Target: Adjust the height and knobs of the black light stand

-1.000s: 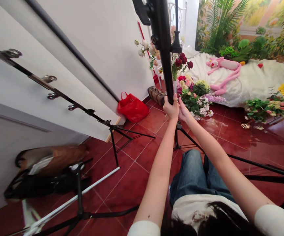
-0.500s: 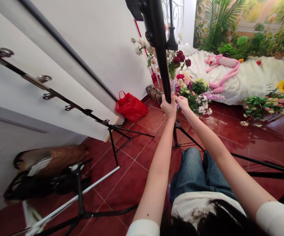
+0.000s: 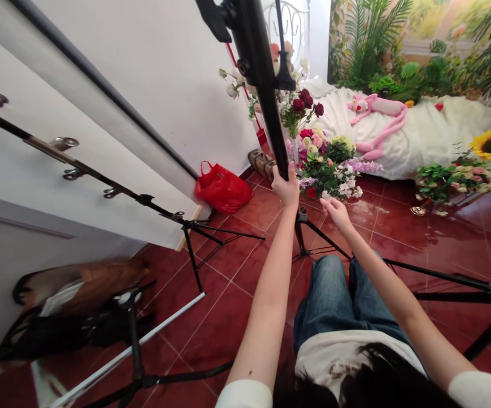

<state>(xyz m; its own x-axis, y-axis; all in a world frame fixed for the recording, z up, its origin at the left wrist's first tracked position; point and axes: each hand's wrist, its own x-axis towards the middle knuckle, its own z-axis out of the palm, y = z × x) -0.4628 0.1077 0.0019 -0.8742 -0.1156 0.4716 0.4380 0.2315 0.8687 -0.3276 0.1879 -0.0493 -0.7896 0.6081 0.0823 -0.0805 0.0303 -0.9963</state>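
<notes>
A black tripod stand rises in front of me, its upper tube leaning up to the left and thicker near the top. My left hand is wrapped round the lower part of this tube. To the right of the pole, my right hand hangs in the air, apart from the stand, with its fingers curled together. Whether anything small is between those fingers cannot be made out. A leg joint of the stand shows below my left hand.
At the left stands a rail with clips. A red bag sits by the wall. Flowers and a pink plush toy on white cloth lie ahead. Black stand legs cross the floor right; a white pole lies left.
My right hand has come off the pole and moved right and down. My left hand keeps its grip on the tube. The view has shifted slightly.
</notes>
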